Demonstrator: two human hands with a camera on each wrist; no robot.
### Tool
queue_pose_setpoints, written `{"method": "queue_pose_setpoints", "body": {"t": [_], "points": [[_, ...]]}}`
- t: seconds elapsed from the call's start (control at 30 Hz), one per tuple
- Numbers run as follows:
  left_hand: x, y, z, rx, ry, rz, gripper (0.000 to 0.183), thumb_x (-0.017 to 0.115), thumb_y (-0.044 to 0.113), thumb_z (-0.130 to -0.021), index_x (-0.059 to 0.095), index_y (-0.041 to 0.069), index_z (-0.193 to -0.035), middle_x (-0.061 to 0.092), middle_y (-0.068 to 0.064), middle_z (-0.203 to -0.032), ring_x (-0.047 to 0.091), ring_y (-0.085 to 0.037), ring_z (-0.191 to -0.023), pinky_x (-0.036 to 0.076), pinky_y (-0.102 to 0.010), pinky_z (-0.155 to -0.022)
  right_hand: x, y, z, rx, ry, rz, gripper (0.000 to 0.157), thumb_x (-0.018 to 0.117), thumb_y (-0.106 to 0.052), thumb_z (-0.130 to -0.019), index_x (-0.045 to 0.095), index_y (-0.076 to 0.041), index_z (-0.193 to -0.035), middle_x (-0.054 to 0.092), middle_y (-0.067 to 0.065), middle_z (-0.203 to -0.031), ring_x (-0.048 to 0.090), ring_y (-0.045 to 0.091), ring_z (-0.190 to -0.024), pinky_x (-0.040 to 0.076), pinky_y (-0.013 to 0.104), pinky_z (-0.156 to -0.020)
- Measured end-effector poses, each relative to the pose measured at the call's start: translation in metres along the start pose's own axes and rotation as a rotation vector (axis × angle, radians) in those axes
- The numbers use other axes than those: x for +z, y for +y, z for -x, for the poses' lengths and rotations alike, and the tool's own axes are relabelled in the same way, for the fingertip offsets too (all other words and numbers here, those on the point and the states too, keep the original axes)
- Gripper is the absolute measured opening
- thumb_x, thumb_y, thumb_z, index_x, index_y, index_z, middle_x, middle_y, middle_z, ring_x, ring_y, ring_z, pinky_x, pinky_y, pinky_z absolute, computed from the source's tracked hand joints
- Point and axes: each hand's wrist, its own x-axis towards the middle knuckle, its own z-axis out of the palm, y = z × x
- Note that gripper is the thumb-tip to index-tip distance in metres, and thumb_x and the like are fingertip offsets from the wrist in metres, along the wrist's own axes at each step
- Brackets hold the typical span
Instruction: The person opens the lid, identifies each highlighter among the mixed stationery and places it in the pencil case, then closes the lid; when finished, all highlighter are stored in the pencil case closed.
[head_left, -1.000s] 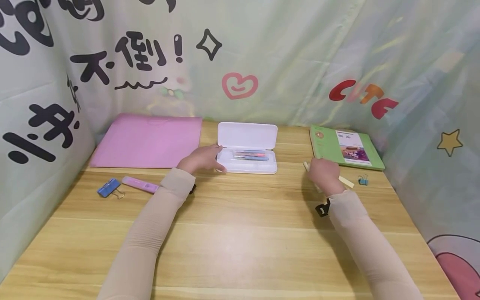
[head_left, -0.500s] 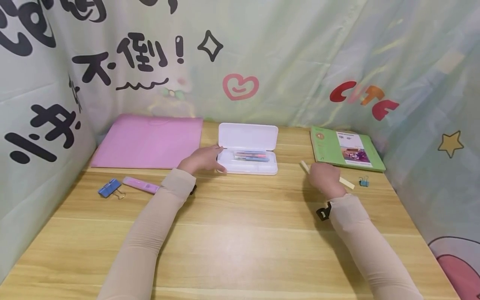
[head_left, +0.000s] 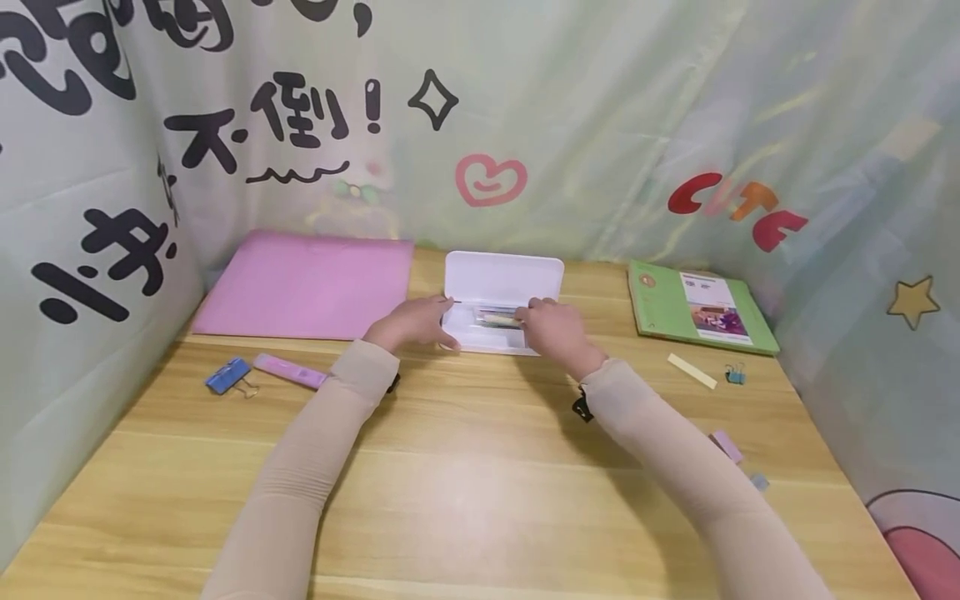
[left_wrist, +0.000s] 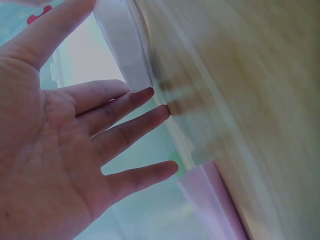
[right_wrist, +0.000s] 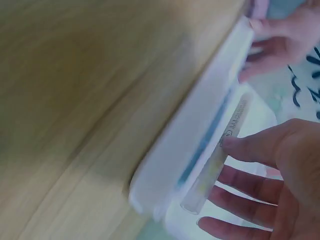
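Note:
A white pencil case lies with its lid raised, pens inside. My left hand rests at the case's left end, thumb at the front corner and a finger near the hinge; its fingers are straight and spread in the left wrist view. Over the right part of the case, my right hand pinches a slim translucent pale-yellow tube with small print. In the right wrist view the tube is slanted above the case's inside. A similar pale-yellow stick lies on the table to the right.
A pink folder lies back left, a green book back right. Blue binder clip and slim pink item lie left. Near the right forearm are a small teal clip, purple block and grey-blue piece.
My right hand has moved left from beside the green book to the pencil case, carrying the tube. A pale-yellow stick now shows where that hand was. My left hand stays at the case.

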Motion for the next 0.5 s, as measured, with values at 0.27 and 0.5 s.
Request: {"method": "queue_pose_setpoints", "body": {"t": [0.27,0.5], "points": [[0.001,0.002,0.001,-0.003,-0.003,-0.005,0.097,0.063,0.058,-0.065,0.020,0.011,-0.139,0.018,-0.007,-0.142,0.018,-0.024,-0.127,0.019,-0.039,-0.101,0.011,-0.010,-0.009,-0.024,-0.006,0.055,0.013,0.054,-0.018,-0.082,0.066,-0.016,-0.087,0.053,0.002,-0.070,0.052,0.019,-0.060,0.039,0.034,-0.040],[-0.001,0.000,0.002,-0.006,0.010,-0.001,0.096,0.064,0.056,-0.066,0.021,0.009,-0.138,0.019,-0.007,-0.142,0.018,-0.024,-0.127,0.018,-0.039,-0.101,0.011,-0.013,-0.012,-0.006,-0.030,0.067,0.016,0.051,-0.018,-0.084,0.066,-0.013,-0.087,0.052,0.003,-0.073,0.053,0.020,-0.063,0.040,0.035,-0.040]]}}
